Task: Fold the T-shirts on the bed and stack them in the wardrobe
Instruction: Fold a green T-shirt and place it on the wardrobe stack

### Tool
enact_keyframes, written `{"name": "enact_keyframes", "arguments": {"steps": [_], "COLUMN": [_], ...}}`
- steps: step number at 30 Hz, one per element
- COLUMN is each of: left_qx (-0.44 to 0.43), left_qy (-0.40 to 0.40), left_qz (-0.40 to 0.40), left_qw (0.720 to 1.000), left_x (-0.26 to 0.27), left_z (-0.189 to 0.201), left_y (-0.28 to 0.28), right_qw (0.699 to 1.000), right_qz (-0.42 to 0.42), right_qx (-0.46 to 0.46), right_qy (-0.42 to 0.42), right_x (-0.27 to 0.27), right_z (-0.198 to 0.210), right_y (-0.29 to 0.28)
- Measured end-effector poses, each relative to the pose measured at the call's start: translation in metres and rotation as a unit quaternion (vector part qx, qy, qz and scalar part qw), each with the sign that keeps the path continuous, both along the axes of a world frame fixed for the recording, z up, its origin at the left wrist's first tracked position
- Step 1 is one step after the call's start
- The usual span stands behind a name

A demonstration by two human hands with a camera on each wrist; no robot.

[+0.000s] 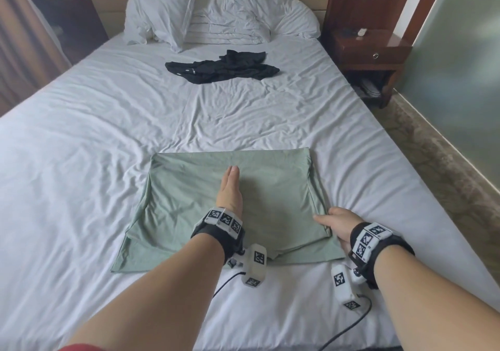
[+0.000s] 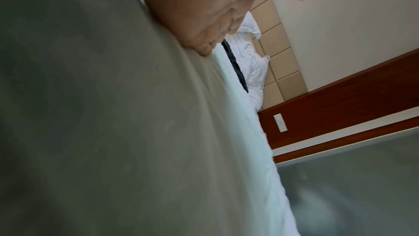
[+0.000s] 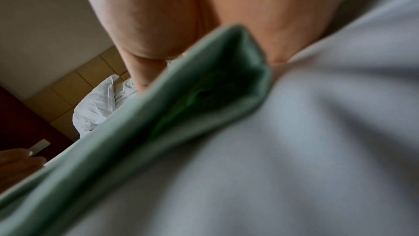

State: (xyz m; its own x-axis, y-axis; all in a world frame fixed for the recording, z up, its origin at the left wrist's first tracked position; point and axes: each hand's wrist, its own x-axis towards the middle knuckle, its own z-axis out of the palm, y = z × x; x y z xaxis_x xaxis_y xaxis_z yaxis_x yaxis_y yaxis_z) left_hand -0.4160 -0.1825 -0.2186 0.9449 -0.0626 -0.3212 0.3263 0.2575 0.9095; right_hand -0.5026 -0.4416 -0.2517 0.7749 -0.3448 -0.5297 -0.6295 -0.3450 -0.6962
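A pale green T-shirt [image 1: 189, 202], folded to a rough rectangle, lies flat on the white bed [image 1: 81, 161] close to me. My left hand [image 1: 230, 188] stands edge-on along the shirt's middle, fingers straight, pressing into the cloth [image 2: 90, 114]. My right hand [image 1: 335, 223] pinches the near right corner of the folded layer, thumb on top. The right wrist view shows that green edge [image 3: 181, 105] held between thumb and fingers [image 3: 226, 16]. A crumpled black T-shirt [image 1: 221, 68] lies farther up the bed, below the pillows, and shows as a dark strip [image 2: 235, 66] in the left wrist view.
White pillows [image 1: 189, 12] are heaped at the headboard. A dark wooden nightstand [image 1: 370, 50] stands to the right of the bed, with patterned carpet [image 1: 446, 174] and a frosted glass wall beside it. Black cables [image 1: 346, 331] trail over the sheet near my wrists.
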Motion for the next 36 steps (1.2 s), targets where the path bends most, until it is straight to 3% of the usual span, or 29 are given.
{"name": "enact_keyframes", "arguments": {"steps": [5, 9, 14, 19, 21, 25, 30, 33, 36], "left_qx": [0.041, 0.016, -0.089, -0.197, -0.160, -0.072, -0.024, -0.006, 0.040], "left_qy": [-0.029, -0.008, 0.038, 0.128, 0.151, 0.169, 0.156, 0.158, 0.176], "left_qz": [0.033, 0.037, 0.044, 0.110, 0.103, 0.012, -0.042, -0.060, -0.066], "left_qw": [0.998, 0.999, 0.994, 0.966, 0.970, 0.983, 0.987, 0.986, 0.981], "left_x": [-0.025, -0.024, -0.021, -0.004, 0.000, -0.005, -0.002, -0.001, -0.009], "left_z": [-0.007, -0.013, -0.007, 0.028, 0.042, 0.071, 0.086, 0.076, 0.060], "left_y": [0.006, 0.005, 0.010, 0.043, 0.070, 0.124, 0.197, 0.231, 0.250], "right_qw": [0.999, 0.996, 0.979, 0.950, 0.952, 0.962, 0.958, 0.941, 0.936], "right_qz": [0.015, 0.054, 0.105, 0.151, 0.137, 0.100, 0.134, 0.207, 0.289], "right_qx": [-0.037, -0.073, -0.169, -0.273, -0.273, -0.248, -0.209, -0.209, -0.167], "right_qy": [0.001, 0.010, 0.037, 0.033, 0.000, -0.061, -0.144, -0.166, -0.108], "right_x": [-0.015, -0.019, -0.014, 0.001, 0.010, 0.046, 0.078, 0.083, 0.071], "right_z": [0.025, 0.028, 0.046, 0.093, 0.114, 0.152, 0.177, 0.162, 0.121], "right_y": [0.018, 0.026, 0.036, 0.058, 0.077, 0.127, 0.239, 0.314, 0.364]}}
